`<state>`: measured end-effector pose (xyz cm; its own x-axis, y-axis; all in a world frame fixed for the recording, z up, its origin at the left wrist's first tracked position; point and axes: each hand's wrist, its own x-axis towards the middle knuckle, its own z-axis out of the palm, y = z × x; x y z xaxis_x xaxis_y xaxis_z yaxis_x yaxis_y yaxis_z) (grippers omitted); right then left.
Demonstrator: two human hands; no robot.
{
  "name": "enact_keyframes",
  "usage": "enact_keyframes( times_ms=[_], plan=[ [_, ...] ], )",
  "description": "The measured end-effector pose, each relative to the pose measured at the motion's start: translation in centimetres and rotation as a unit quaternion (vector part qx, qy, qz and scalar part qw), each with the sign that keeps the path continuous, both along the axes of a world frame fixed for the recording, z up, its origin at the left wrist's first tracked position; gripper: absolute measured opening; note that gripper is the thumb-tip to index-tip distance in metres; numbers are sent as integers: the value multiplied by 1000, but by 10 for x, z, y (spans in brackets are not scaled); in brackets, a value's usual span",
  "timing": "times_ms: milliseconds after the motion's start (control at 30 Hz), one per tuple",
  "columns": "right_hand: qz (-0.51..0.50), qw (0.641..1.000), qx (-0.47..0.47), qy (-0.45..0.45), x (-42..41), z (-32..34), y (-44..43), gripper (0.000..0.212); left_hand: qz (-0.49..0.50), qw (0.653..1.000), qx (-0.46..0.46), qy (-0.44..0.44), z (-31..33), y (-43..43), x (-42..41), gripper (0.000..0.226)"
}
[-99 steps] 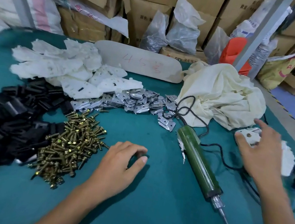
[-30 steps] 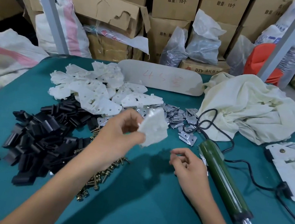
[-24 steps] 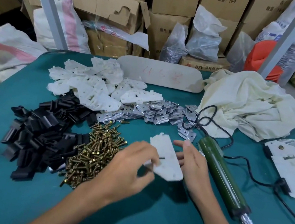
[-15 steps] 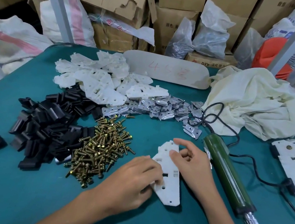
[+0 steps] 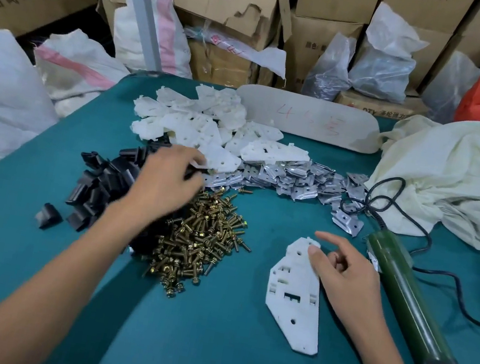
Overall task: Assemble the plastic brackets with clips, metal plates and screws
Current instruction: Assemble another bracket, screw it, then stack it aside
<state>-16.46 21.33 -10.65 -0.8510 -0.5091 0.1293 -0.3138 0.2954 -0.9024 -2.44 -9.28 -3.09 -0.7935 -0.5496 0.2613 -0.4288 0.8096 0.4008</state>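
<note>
One bare bracket [image 5: 295, 299] lay flat by the surface's [image 5: 203, 353] near edge, right grip [image 5: 343, 275] slack, thumb on it; left grip [image 5: 165, 182] blurred over clips [image 5: 101, 184], hold untellable; plates [image 5: 290, 177], screws [image 5: 200, 238] apparently unfitted too.

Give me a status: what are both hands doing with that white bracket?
Left hand over the black clips, blurred, grip unclear. Right hand open, thumb touching the white bracket, which lies flat. Nothing on top of it.

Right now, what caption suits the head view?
Left hand reaches over the black clips while the right hand touches a white bracket lying flat beside the screws.
</note>
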Motion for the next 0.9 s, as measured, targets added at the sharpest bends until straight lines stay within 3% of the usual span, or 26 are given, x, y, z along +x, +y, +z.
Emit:
enact_keyframes(
  times_ms=[133,233,433,600,700,900],
  plan=[
    [1,1000,0,-1,0,1,0,14,127,982,-6,-143,0,-65,7,61],
    [1,1000,-3,-11,-1,0,0,13,130,969,33,-206,-7,-81,11,78],
    [1,1000,-3,-22,-1,1,-1,12,83,993,-22,-87,-16,-68,9,47],
    [-3,1000,7,-17,-1,1,0,10,-19,997,-6,-69,-11,-58,9,29],
    [-6,1000,8,-19,-1,1,-1,10,-25,998,1,-52,-7,-54,6,15],
    [-5,1000,9,-13,-1,1,-1,10,-19,998,45,-30,0,-53,3,12]
  ],
)
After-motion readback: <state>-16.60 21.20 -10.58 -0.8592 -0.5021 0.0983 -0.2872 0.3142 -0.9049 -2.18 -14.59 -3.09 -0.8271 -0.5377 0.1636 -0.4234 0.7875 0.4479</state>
